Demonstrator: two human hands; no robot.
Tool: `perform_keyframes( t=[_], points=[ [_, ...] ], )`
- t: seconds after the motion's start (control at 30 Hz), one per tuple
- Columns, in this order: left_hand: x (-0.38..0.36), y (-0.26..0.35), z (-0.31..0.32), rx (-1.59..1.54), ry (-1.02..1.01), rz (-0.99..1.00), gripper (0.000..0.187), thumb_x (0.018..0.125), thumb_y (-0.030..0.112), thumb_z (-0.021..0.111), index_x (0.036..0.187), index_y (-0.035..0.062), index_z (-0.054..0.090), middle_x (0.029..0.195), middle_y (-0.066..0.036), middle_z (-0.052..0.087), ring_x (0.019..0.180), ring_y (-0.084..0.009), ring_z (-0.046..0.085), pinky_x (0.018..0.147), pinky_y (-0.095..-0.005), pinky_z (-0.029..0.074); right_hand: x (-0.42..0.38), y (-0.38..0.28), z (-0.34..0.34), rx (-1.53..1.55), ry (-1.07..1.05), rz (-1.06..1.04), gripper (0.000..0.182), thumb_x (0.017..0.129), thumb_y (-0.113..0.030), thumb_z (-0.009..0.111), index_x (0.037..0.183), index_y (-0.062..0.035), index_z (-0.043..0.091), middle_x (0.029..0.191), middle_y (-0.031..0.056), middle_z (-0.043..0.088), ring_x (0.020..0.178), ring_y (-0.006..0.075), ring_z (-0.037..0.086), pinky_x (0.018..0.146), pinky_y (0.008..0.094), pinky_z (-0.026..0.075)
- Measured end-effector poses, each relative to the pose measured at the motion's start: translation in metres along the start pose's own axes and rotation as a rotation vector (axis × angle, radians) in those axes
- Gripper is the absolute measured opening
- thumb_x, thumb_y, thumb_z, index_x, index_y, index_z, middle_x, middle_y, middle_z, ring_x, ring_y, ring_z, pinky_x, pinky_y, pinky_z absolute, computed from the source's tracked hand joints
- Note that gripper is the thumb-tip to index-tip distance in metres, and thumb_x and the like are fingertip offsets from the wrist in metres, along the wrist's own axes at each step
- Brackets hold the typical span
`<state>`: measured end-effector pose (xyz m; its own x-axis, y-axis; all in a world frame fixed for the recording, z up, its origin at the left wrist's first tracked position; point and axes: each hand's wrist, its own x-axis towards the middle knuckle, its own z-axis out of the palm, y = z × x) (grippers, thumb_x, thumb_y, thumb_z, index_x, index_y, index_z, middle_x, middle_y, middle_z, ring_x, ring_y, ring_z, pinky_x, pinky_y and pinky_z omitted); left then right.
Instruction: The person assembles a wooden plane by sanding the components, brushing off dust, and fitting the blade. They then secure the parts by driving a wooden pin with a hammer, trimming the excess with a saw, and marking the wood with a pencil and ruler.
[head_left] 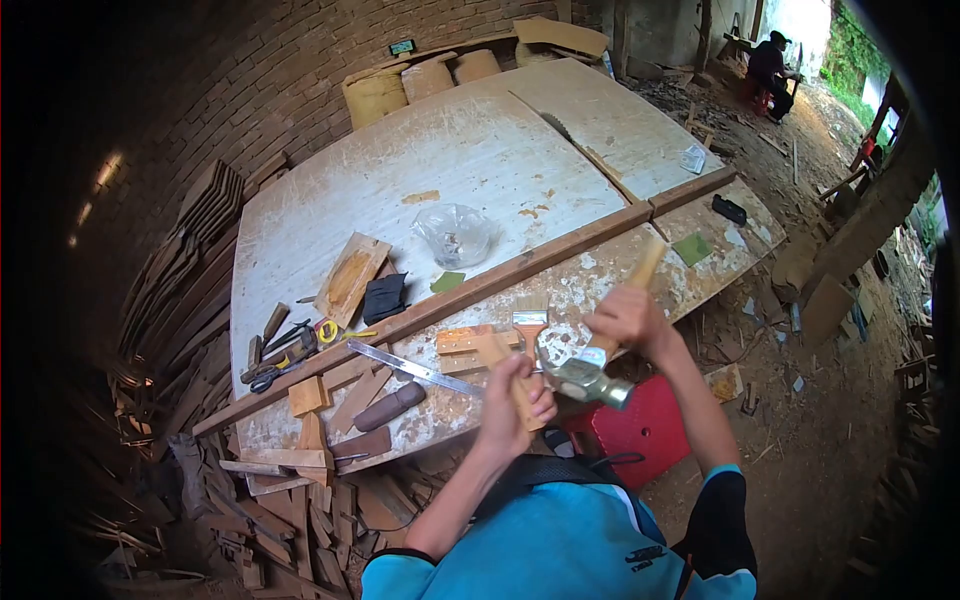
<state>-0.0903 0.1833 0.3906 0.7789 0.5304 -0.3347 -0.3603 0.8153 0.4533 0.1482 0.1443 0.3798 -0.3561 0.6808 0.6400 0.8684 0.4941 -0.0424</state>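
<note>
Paintbrush (529, 325) & steel ruler (415, 368) crowd hands, long batten (470, 290) blocks behind, bare tabletop (470, 150) beyond.

Large pale wooden workbench (470, 150), paint-stained. Long brown wooden batten (470, 285) laid diagonally across. Crumpled clear plastic bag (455, 235) near centre. Flat steel ruler (410, 367), wide paintbrush (529, 325), red plastic stool (640, 425) below. Seated person (770, 65) far off.

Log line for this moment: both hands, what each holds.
left hand: steadies short pale wooden piece on workbench | right hand: grips wooden-handled steel claw hammer, head above piece
</note>
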Motion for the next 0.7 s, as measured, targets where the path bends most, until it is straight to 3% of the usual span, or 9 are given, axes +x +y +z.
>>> perform_keyframes(
  t=[0.1, 0.13, 0.23, 0.27, 0.37, 0.4, 0.5, 0.53, 0.7],
  points=[
    [0.007, -0.015, 0.019, 0.064, 0.004, 0.032, 0.021, 0.09, 0.031, 0.051, 0.079, 0.0151, 0.041, 0.06, -0.001, 0.039, 0.045, -0.0106, 0.036, 0.042, -0.0255, 0.032, 0.004, 0.029, 0.002, 0.022, 0.079, -0.079, 0.017, 0.064, -0.012, 0.066, 0.079, -0.0084, 0.059, 0.061, 0.0014, 0.052, 0.057, 0.0192, 0.056, 0.051, 0.031, 0.045],
    [0.008, -0.013, 0.025, 0.006, 0.005, 0.031, 0.016, 0.087, 0.019, 0.058, 0.082, 0.0146, 0.043, 0.06, 0.0, 0.039, 0.045, -0.0099, 0.036, 0.041, -0.0254, 0.031, 0.004, 0.034, 0.003, 0.066, 0.116, -0.08, 0.017, 0.063, -0.012, 0.066, 0.079, -0.0087, 0.059, 0.061, 0.0012, 0.051, 0.056, 0.0186, 0.055, 0.051, 0.0304, 0.045],
    [0.004, -0.002, 0.025, 0.272, -0.015, 0.037, 0.02, 0.082, 0.006, 0.061, 0.087, 0.0149, 0.044, 0.062, 0.001, 0.04, 0.047, -0.0095, 0.037, 0.043, -0.0245, 0.032, 0.003, 0.035, -0.003, -0.042, 0.092, -0.173, 0.018, 0.062, -0.013, 0.066, 0.079, -0.0094, 0.06, 0.061, 0.0006, 0.049, 0.056, 0.0181, 0.054, 0.05, 0.0307, 0.044],
    [-0.002, 0.011, 0.026, 0.297, -0.048, -0.021, 0.027, 0.075, 0.001, 0.069, 0.083, 0.0126, 0.046, 0.065, 0.002, 0.044, 0.05, -0.0084, 0.039, 0.046, -0.0238, 0.033, 0.007, 0.029, -0.007, -0.067, 0.115, -0.231, 0.015, 0.064, -0.013, 0.065, 0.077, -0.0101, 0.059, 0.062, 0.0011, 0.05, 0.058, 0.0184, 0.055, 0.052, 0.0323, 0.044],
    [-0.009, 0.05, 0.018, 1.362, -0.288, 0.324, 0.025, 0.075, 0.008, 0.074, 0.086, 0.0063, 0.051, 0.074, 0.0, 0.052, 0.06, -0.0082, 0.048, 0.053, -0.0234, 0.039, 0.024, 0.006, -0.036, -0.113, -0.167, -0.172, 0.012, 0.065, -0.013, 0.065, 0.075, -0.0104, 0.057, 0.066, 0.0019, 0.053, 0.06, 0.0187, 0.056, 0.056, 0.0327, 0.044],
    [-0.017, 0.058, 0.032, 1.292, -0.326, 0.28, 0.026, 0.074, 0.013, 0.076, 0.087, 0.0026, 0.056, 0.083, -0.001, 0.058, 0.071, -0.0075, 0.051, 0.064, -0.023, 0.043, 0.029, -0.003, -0.046, -0.139, -0.314, -0.111, 0.02, 0.063, -0.016, 0.068, 0.077, -0.0101, 0.055, 0.072, 0.0034, 0.057, 0.068, 0.0203, 0.059, 0.061, 0.0343, 0.045],
    [-0.026, 0.085, 0.052, 1.406, -0.385, 0.194, 0.03, 0.075, 0.013, 0.076, 0.095, 0.0016, 0.058, 0.087, -0.001, 0.06, 0.08, -0.0091, 0.054, 0.07, -0.0249, 0.044, 0.05, -0.02, -0.06, -0.109, -0.59, -0.024, 0.034, 0.056, -0.016, 0.071, 0.086, -0.0096, 0.056, 0.077, 0.0046, 0.059, 0.074, 0.0221, 0.061, 0.065, 0.0362, 0.046],
    [-0.021, 0.088, 0.053, 1.451, -0.497, 0.389, 0.03, 0.075, 0.014, 0.076, 0.095, 0.0015, 0.059, 0.084, -0.002, 0.061, 0.077, -0.0098, 0.055, 0.068, -0.0256, 0.045, 0.053, -0.024, -0.058, -0.077, -0.575, -0.037, 0.045, 0.051, -0.015, 0.072, 0.093, -0.0088, 0.056, 0.077, 0.0057, 0.06, 0.076, 0.0254, 0.061, 0.066, 0.0381, 0.047],
    [-0.011, 0.105, 0.098, 1.451, -0.357, 0.411, 0.027, 0.075, 0.014, 0.075, 0.094, 0.0023, 0.061, 0.077, -0.003, 0.063, 0.069, -0.0104, 0.057, 0.064, -0.0268, 0.047, 0.067, -0.009, -0.017, 0.306, -0.086, 0.044, 0.032, 0.059, -0.014, 0.069, 0.087, -0.0067, 0.054, 0.07, 0.011, 0.055, 0.068, 0.0313, 0.058, 0.062, 0.0407, 0.045]
  ],
)
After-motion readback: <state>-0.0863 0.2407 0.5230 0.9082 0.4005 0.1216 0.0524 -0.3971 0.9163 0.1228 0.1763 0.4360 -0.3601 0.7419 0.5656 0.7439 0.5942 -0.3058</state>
